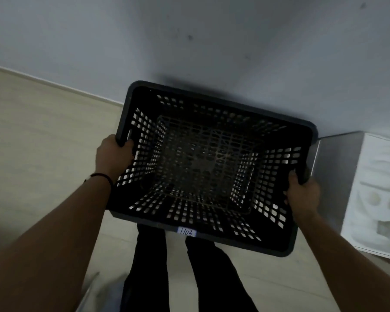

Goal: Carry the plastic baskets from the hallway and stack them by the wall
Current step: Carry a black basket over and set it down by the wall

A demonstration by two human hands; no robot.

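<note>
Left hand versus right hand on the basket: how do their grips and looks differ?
The left hand holds the basket at the handle slot on its left end, nearer the wall; the right hand grips the right end, nearer the person. The left wrist wears a dark band; the right wrist is bare. Both curl fingers over the rim.

Black basket [212, 167] between both hands [113, 156]
</note>
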